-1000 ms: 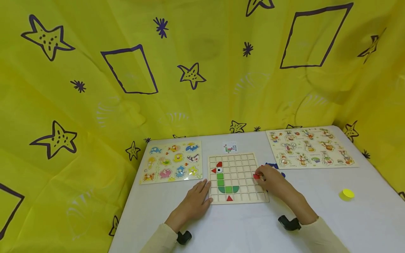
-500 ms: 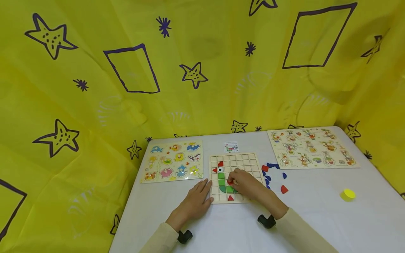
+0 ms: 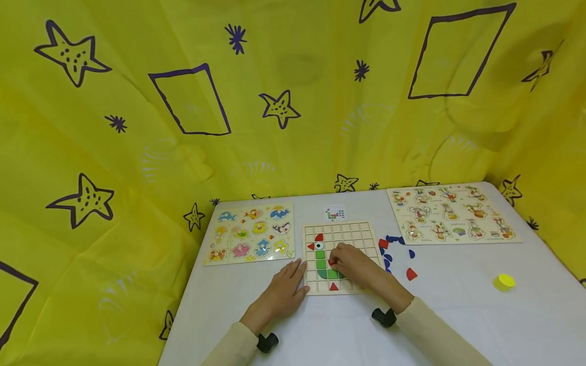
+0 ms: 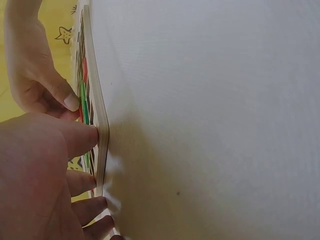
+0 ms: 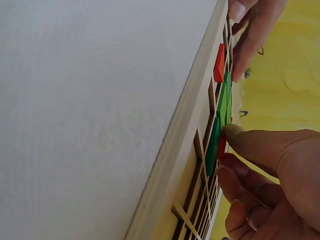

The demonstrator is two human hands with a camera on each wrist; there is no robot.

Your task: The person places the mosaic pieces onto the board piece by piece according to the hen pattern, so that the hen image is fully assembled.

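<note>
A wooden grid board [image 3: 359, 235] lies in front of me, with a figure of flat red and green pieces along its left side. My left hand [image 3: 281, 288] rests at the board's left edge, fingers extended, thumb at the near corner. Over the board's lower middle, my right hand [image 3: 354, 263] pinches a small red piece [image 5: 222, 148] between thumb and fingers, right by the green pieces [image 5: 223, 102]. Its shape is mostly covered by the fingers. A red triangle [image 3: 333, 287] sits in the bottom row, and a white eye piece [image 3: 319, 245] tops the green column.
Right of the board lie several blue pieces [image 3: 388, 261], a red square [image 3: 383, 244] and a red quarter-circle [image 3: 411, 274]. A picture card [image 3: 334, 213] sits behind it. Puzzle boards flank it, a sea-animal one [image 3: 229, 224] and a larger one [image 3: 461, 199]. A yellow cylinder [image 3: 504, 282] stands far right.
My right hand has moved left from the board's right edge to the green pieces, carrying the red piece, and has barely shifted since. The loose pieces at right are uncovered. The left hand stays.
</note>
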